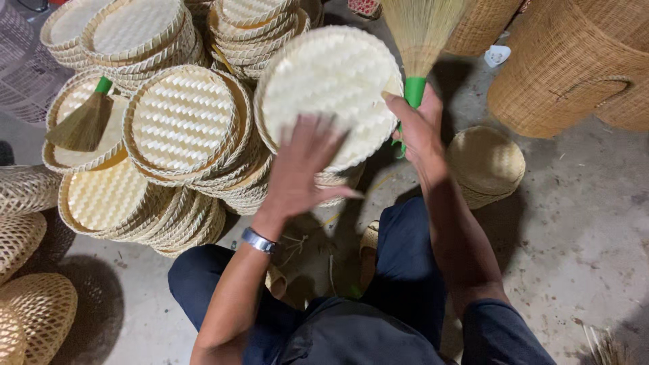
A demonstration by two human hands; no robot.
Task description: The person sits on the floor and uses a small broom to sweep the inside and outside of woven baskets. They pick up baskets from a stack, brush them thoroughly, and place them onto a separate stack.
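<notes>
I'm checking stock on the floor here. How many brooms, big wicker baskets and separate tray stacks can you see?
Brooms: 2, one in the right hand, one lying on a tray
Big wicker baskets: 2
Tray stacks: about 6; exact tray count cannot be told
Total: about 10

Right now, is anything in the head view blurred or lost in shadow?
Head view: the left hand is motion-blurred against the round woven tray; the right hand on the green broom handle is sharper; deep shadow hides the floor between the knees; the tray stacks are evenly lit, without glare.
</notes>
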